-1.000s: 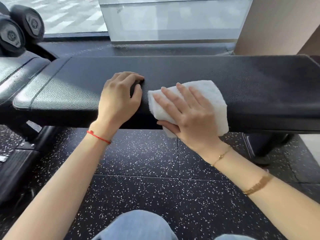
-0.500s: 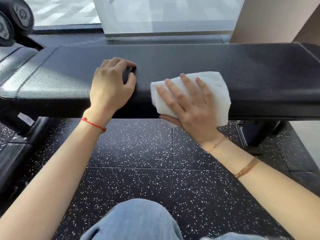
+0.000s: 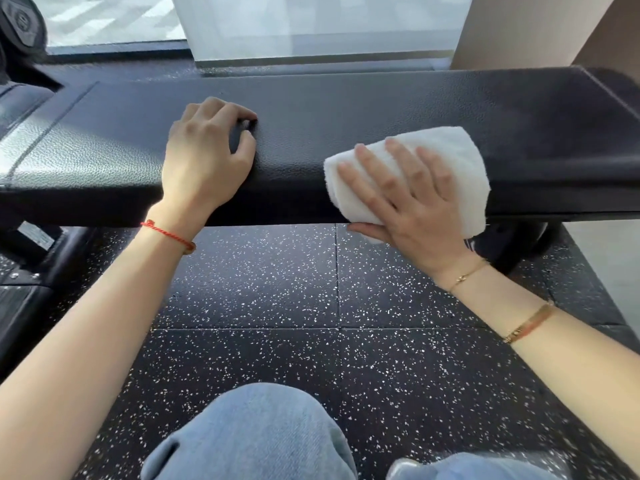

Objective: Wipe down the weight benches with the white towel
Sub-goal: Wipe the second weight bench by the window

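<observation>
Knees: two pale blue denim knees (image 3: pixel 263 434) at the bottom edge, the left one fuller in view than the right.
Floor: black rubber floor tiles flecked with white (image 3: pixel 263 285), seams crossing between the knees and the bench.
Left forearm: bare, reaching up from the lower left, a thin red cord bracelet (image 3: pixel 168 233) around the wrist.
Right forearm: bare, coming in from the lower right, with a flat gold bangle (image 3: pixel 528 323) farther down the arm and a fine gold chain bracelet (image 3: pixel 465 276) at the wrist.
Left hand: left hand (image 3: pixel 207 157) rests palm down on the bench top, fingers curled under and thumb tucked toward them — holding nothing, just braced on the pad.
Right hand: right hand (image 3: pixel 412 202) lies flat on the towel, fingers spread, thumb hooked under the lower edge — pressing the cloth against the pad.
Towel: folded white terry towel (image 3: pixel 460 157) draped over the near rounded edge of the bench, to the right of the left hand and apart from it.
Bench: long black textured vinyl weight bench pad (image 3: pixel 346 109) running left to right across the view; a stitched seam shows near its left end.
Second bench: part of another black padded bench (image 3: pixel 20 102) at the far left.
Far side: a black round dumbbell head (image 3: pixel 20 19) in the top left corner, a pale glass panel (image 3: pixel 318 26) beyond the bench.
</observation>
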`<state>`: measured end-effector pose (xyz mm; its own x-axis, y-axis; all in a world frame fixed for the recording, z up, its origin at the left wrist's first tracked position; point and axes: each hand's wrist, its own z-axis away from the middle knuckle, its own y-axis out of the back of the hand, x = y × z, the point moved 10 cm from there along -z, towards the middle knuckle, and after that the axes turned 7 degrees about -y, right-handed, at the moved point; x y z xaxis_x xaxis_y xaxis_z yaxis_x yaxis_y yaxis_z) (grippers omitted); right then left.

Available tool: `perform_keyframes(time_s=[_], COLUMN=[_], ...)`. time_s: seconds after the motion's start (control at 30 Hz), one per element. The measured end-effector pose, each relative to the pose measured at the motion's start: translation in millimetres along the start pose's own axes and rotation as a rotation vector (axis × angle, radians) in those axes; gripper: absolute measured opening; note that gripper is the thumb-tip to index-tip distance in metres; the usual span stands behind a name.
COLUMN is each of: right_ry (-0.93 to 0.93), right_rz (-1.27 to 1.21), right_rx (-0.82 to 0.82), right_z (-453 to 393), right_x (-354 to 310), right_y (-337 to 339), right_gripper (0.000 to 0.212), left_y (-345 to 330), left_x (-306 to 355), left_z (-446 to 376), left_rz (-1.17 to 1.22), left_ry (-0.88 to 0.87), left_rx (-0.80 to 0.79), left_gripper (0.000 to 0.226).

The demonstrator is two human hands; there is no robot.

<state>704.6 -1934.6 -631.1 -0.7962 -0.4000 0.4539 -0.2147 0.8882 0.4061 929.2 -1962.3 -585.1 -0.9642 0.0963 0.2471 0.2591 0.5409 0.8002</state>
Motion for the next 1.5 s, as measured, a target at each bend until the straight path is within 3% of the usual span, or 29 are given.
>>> perform_keyframes(time_s=[0.13,0.43,0.63,0.8,0.97,1.07,1.23,1.5], right_ry=[0.038,-0.046,-0.124,-0.496,-0.391,-0.351,-0.552,-0.423], right_rz=[-0.084,-0.278,-0.428,-0.477,-0.513,-0.53,-0.428,-0.622], right_rx=[-0.023,-0.159,-0.402,-0.59,-0.776,-0.787,-0.584,-1.07], right_z=[-32.7,-26.5,-40.3,-24.9,-60.4,-62.0,-38.7,-61.6], right_x=[-38.3,4.2,10.6,88.9,32.6,22.7,70.0,54.8], right_y=[0.7,0.3,-17.3,-41.2,-66.5,-62.6,-25.6,-123.1], right_gripper=[0.069,0.057,0.062,0.059,0.054,0.054,0.052,0.059], left_y=[-0.8,-1.1,-1.2,-1.9,-3.8,-2.1,-4.2,-2.5], left_x=[-1.3,-1.4,-4.2,-3.3,-1.6,-2.3,-1.1,1.1], left_z=[0.6,1.1,2.4,0.9,-0.3,1.5,0.1,0.8], left_rz=[0.012,0.006,0.026,0.0,-0.003,0.004,-0.025,-0.014], left_ry=[0.001,-0.011,-0.011,-0.023,-0.023,-0.013,-0.024,-0.013], left_rx=[-0.01,-0.008,-0.006,-0.011,-0.029,-0.018,-0.029,-0.04], left_gripper=[0.031,0.031,0.03,0.03,0.029,0.028,0.028,0.036])
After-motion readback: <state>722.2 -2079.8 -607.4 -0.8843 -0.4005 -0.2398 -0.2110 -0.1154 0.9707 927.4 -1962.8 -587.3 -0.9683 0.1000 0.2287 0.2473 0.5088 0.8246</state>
